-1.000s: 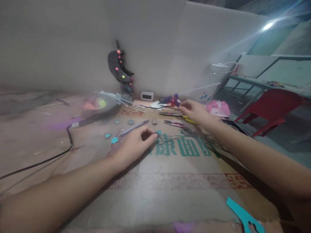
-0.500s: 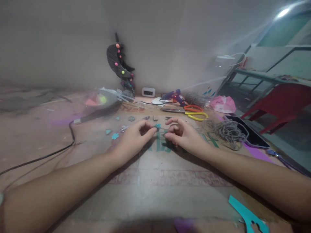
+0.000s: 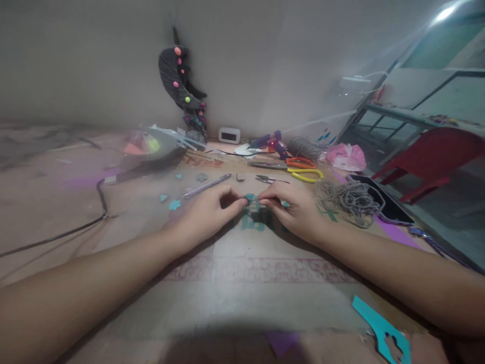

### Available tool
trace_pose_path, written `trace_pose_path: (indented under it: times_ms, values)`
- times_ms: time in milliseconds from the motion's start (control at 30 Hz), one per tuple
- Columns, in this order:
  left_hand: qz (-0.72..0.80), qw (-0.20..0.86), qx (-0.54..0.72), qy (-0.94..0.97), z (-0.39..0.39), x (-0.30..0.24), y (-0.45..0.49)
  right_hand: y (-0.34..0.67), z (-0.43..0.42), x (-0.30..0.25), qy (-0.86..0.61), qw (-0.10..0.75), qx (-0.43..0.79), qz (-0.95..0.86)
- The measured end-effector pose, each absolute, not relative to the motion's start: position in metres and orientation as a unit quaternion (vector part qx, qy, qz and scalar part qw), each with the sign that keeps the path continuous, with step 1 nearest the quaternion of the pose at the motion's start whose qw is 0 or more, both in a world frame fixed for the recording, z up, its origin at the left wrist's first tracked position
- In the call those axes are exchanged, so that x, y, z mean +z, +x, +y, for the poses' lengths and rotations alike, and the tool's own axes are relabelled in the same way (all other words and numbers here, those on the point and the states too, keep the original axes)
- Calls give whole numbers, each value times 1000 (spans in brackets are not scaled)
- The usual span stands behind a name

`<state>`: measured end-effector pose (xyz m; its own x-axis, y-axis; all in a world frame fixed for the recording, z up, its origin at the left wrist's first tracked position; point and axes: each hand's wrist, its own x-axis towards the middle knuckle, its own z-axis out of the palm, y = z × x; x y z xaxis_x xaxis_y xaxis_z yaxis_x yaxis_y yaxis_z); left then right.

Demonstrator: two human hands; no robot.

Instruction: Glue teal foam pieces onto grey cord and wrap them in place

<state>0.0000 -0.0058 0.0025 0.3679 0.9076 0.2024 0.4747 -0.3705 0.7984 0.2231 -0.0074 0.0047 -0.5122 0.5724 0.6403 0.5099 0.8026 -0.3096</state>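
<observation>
My left hand (image 3: 215,207) is closed in a pinch, thumb against fingertips, on a small teal piece (image 3: 249,196) held just above the cardboard. From the right, my right hand (image 3: 290,202) meets it, thumb and forefinger pressed together at the piece's edge. What those right fingertips grip is too small to make out. Beside my left hand lie a pen (image 3: 207,186) and a teal flower cutout (image 3: 175,205). Small thread snips (image 3: 272,179) rest just beyond my right hand.
Cardboard (image 3: 227,303) covers the tabletop. Scissors (image 3: 299,169), a glue gun (image 3: 271,144), a small clock (image 3: 229,135) and tangled grey yarn (image 3: 350,202) lie beyond and to the right. A dark phone-like slab (image 3: 394,207) is at the right edge. A teal scrap (image 3: 382,328) lies near me.
My right hand's fingers, spread apart before, have closed into a pinch and come nearer the left fingertips. The view has tilted slightly downward, revealing more of the pen and snips.
</observation>
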Motion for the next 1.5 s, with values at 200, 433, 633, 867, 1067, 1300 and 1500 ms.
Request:
trace_pose_path:
  times_ms: [200,433,633,867,1067,1300,1500]
  values:
    - [451,333,323,762,-7,5,1,221,-10,4,-370,372,79,-847]
    - [450,350,335,750,-6,3,1,221,-7,-3,-391,362,133,-836]
    - [450,355,337,747,-4,0,-1,222,-7,-5,-380,370,139,-837]
    - [456,351,341,744,-4,-1,-2,224,-7,1,-374,375,68,-845]
    - [453,344,322,757,-3,-1,-3,222,-10,4,-380,370,58,-846]
    - [436,362,307,765,-6,5,-1,208,-16,5,-419,409,244,-773]
    - [429,386,311,755,-4,2,-2,204,-16,3,-411,419,377,-717]
